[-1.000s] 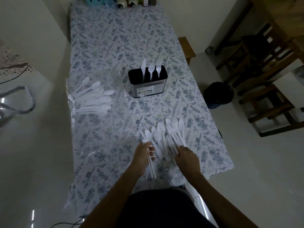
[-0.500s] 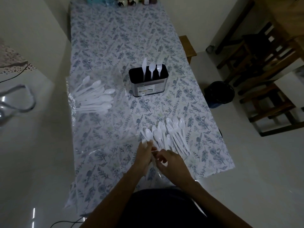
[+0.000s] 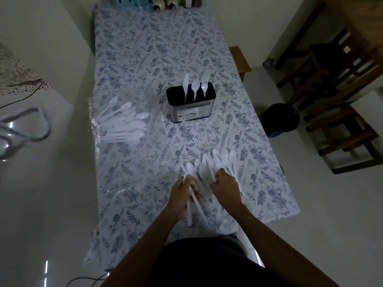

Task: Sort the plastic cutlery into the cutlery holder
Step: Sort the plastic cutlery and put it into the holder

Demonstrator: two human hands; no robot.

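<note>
A long bench [image 3: 157, 48] covered by a cloth printed with blue-grey leaves and sprigs stands on a pale glossy tiled floor [image 3: 331, 204]. Near its middle sits the cutlery holder [image 3: 191, 109], an oval can with a brushed-metal wall, a black interior and a paper label whose small print cannot be read. One white plastic knife [image 3: 185, 85], one spoon [image 3: 195, 87] and one fork [image 3: 204, 86] stand upright in it, side by side. To its left, a fan of white plastic spoons [image 3: 124, 125] lies on a crinkled clear plastic bag [image 3: 99, 112]. At the near end lies a mixed pile of white forks and spoons [image 3: 215, 164], heads pointing away from the person. The left hand [image 3: 182, 193] is closed around several thin white handles [image 3: 189, 210] that stick out below the fist. The right hand [image 3: 224, 187] rests curled on the pile, fingers bent among the pieces; whether it grips any cannot be told. Dark wooden chairs [image 3: 331, 90] and a black waste bin [image 3: 279, 119] stand to the right of the bench, and small jars [image 3: 163, 3] line its far edge.
</note>
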